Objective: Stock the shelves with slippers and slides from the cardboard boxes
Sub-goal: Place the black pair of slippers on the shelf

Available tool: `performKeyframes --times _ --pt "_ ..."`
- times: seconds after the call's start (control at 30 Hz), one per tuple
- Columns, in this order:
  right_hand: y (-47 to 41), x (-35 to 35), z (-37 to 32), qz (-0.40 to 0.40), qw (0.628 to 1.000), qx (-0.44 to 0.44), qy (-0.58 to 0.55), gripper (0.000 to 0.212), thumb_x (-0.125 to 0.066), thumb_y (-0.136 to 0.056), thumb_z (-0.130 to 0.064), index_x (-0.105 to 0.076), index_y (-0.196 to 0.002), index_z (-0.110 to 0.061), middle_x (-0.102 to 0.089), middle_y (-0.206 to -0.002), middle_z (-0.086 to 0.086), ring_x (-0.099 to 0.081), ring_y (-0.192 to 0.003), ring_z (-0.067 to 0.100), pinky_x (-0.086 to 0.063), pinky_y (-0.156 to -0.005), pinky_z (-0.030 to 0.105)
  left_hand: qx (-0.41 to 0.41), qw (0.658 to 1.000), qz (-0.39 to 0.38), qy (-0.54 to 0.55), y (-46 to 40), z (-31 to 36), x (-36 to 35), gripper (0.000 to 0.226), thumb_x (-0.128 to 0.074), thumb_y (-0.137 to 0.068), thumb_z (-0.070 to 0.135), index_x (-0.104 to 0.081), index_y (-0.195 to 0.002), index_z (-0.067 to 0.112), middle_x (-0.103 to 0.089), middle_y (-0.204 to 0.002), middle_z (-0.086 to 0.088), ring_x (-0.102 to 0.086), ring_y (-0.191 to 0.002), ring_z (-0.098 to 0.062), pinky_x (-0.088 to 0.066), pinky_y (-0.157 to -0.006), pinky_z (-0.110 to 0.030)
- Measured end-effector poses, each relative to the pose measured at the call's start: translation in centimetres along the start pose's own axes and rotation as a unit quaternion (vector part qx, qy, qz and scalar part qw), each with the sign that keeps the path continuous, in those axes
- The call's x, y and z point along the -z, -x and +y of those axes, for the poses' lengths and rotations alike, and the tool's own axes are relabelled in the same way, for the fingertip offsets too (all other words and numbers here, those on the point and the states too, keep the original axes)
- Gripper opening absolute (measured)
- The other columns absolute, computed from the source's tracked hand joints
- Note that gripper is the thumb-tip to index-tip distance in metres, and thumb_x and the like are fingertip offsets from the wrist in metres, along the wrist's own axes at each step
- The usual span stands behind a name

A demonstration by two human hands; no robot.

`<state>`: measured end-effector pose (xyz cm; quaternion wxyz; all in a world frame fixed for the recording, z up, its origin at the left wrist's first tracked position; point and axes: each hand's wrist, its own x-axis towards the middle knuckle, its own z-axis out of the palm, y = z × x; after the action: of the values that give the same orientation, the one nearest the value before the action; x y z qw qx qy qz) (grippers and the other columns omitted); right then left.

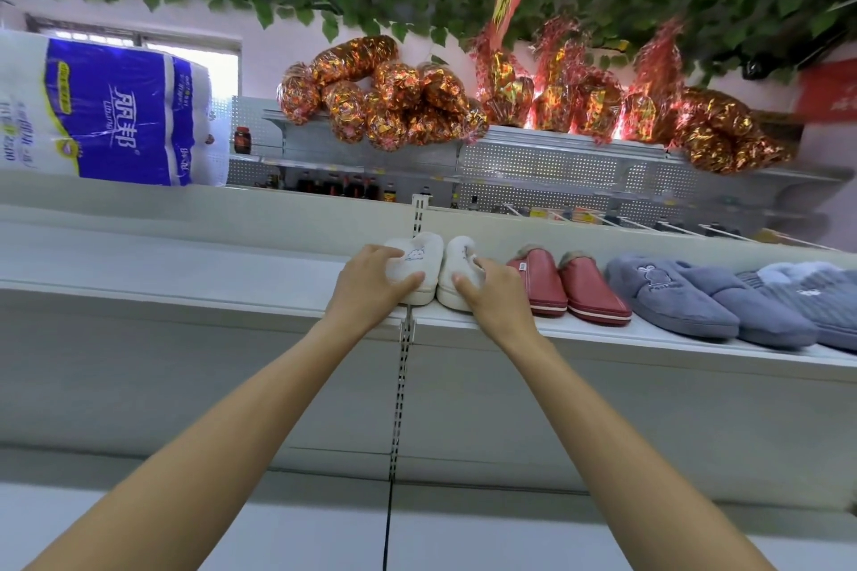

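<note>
Two white fluffy slippers stand side by side on the top shelf, toes toward me. My left hand grips the toe of the left white slipper. My right hand grips the toe of the right white slipper. To their right on the same shelf stand a pair of red slippers and then a pair of blue-grey plush slippers. No cardboard box is in view.
More grey-blue slippers lie at the shelf's far right. A blue and white pack of toilet rolls sits at the upper left. Red-gold foil bundles fill a farther shelf under hanging green leaves. A slotted upright runs below the shelf.
</note>
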<state>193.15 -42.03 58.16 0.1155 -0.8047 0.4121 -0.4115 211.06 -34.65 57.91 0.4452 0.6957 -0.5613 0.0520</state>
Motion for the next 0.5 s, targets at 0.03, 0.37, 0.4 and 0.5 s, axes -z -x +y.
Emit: performKeyframes --times 0.03,0.37,0.4,0.5 --pt "0.6 0.3 0.0 0.011 1.0 0.02 -0.008 0.047 -0.059 -0.092 -0.038 -0.061 -0.126 -0.006 -0.066 -0.121 0.013 -0.056 -0.115 0.032 -0.042 -0.098 0.039 -0.008 1.0 0.022 0.021 0.7 -0.1 0.3 0.046 -0.067 -0.089 0.045 -0.063 -0.129 0.022 -0.058 -0.135 0.002 -0.056 -0.122 -0.019 -0.043 -0.099 -0.034" --pt "9.4 4.0 -2.1 -0.009 0.968 0.207 -0.143 0.04 -0.07 -0.091 -0.022 -0.061 -0.129 -0.015 -0.065 -0.126 -0.007 -0.057 -0.118 0.002 -0.042 -0.102 0.017 -0.174 0.967 0.087 0.163 11.3 1.5 4.4 0.031 -0.074 -0.089 0.018 -0.068 -0.119 0.022 -0.068 -0.118 0.014 -0.063 -0.114 -0.012 -0.053 -0.096 -0.035" --pt "10.4 4.0 -2.1 -0.015 0.965 0.21 -0.158 0.041 -0.071 -0.09 -0.021 -0.061 -0.129 -0.015 -0.066 -0.124 -0.006 -0.058 -0.118 0.002 -0.042 -0.101 0.016 -0.181 0.966 0.082 0.166 12.4 1.6 4.7 0.032 -0.075 -0.089 0.017 -0.068 -0.119 0.021 -0.068 -0.118 0.013 -0.063 -0.114 -0.014 -0.053 -0.096 -0.036" --pt "13.4 3.5 -1.8 -0.039 0.957 0.22 -0.184 0.041 -0.072 -0.09 -0.02 -0.061 -0.129 -0.015 -0.067 -0.123 -0.006 -0.059 -0.118 0.003 -0.044 -0.101 0.019 -0.174 0.969 0.073 0.159 15.7 1.4 5.0 0.033 -0.077 -0.088 0.016 -0.069 -0.12 0.02 -0.07 -0.118 0.01 -0.065 -0.112 -0.015 -0.052 -0.096 -0.04"
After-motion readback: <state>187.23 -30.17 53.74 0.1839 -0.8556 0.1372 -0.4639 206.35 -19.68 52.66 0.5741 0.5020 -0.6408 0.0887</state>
